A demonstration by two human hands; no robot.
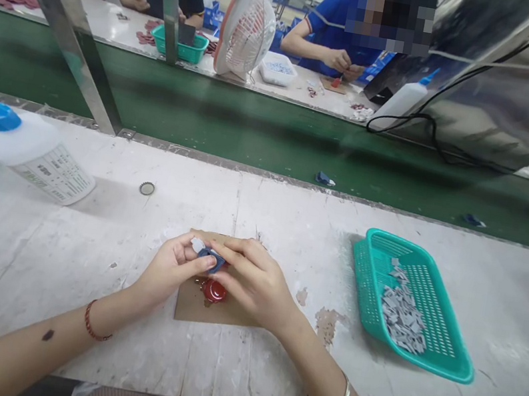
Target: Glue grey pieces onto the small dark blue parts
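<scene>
On the bench: white table [79, 275], scuffed, with a green belt [256, 129] behind it.
Right side: teal basket [440, 362] of grey scraps, well apart from the hands.
Left side: glue bottle [33, 152] lying tilted; bottle cap [147, 188] near it.
Centre: cardboard pad [195, 308] with a red blob [214, 291].
Hands: left hand [174, 267] and right hand [255, 281] together, both pinching a small blue piece [211, 258] above the pad.
Hard to make out: the piece's shape, mostly covered by fingers.
</scene>
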